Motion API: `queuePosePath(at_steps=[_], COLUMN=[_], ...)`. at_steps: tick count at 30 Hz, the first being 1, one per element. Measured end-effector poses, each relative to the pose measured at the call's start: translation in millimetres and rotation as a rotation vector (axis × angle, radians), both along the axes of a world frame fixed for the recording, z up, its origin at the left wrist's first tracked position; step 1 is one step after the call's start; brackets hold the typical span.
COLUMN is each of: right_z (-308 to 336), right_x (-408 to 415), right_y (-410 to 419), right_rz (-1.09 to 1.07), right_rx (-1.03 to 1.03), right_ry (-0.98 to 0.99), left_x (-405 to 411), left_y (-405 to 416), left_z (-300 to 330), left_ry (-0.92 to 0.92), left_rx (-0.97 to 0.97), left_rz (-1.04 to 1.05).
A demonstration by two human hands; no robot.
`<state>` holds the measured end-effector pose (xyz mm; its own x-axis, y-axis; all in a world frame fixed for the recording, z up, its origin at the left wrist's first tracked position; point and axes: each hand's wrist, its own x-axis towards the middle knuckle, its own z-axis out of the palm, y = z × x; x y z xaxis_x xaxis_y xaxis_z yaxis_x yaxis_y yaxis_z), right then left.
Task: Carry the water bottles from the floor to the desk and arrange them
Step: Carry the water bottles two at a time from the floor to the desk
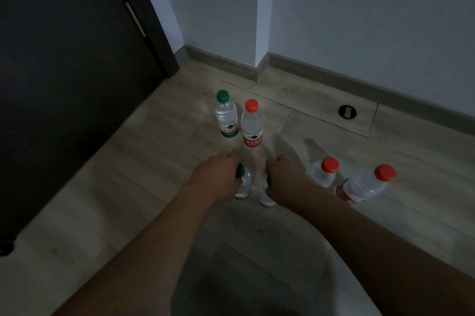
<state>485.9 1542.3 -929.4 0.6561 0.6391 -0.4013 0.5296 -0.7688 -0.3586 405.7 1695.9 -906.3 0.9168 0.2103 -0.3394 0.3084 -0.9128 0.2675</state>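
Note:
Several clear water bottles stand on the wooden floor. My left hand grips the top of a green-capped bottle. My right hand grips the top of another green-capped bottle right beside it. Farther away stand a green-capped bottle and a red-capped bottle, side by side. To my right are two more red-capped bottles, one upright and one leaning to the right. The desk is not in view.
A dark door fills the left side. White walls with a grey skirting board run along the back. A round black floor socket sits at the right rear. Light clothing shows at the bottom edge.

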Motion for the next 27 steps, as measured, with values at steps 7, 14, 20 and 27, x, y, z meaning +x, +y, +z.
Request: queuePosePath(at_steps=[7,14,20,27], right_z=[0.0,5.4,59.8,273.4], right_x=[0.4,7.3,6.0,19.7], right_y=[-0.6,-0.7,4.8,-0.1], right_rz=[-0.008,-0.015,-0.148,-0.259], right_rx=[0.028,0.012,0.053,0.12], right_ry=[-0.013,0.021,0.04,0.079], left_x=[-2.1,-6.4,-17.0,-13.6], left_y=[-1.3,5.3,6.3,-4.9], left_z=[-5.9,-12.3,33.4,245.8], left_ry=[-0.048,-0.085,-0.192,-0.268], left_rx=[0.015,0.008,-0.156,-0.171], left_rz=[0.046,0.064,0.184,0.255])
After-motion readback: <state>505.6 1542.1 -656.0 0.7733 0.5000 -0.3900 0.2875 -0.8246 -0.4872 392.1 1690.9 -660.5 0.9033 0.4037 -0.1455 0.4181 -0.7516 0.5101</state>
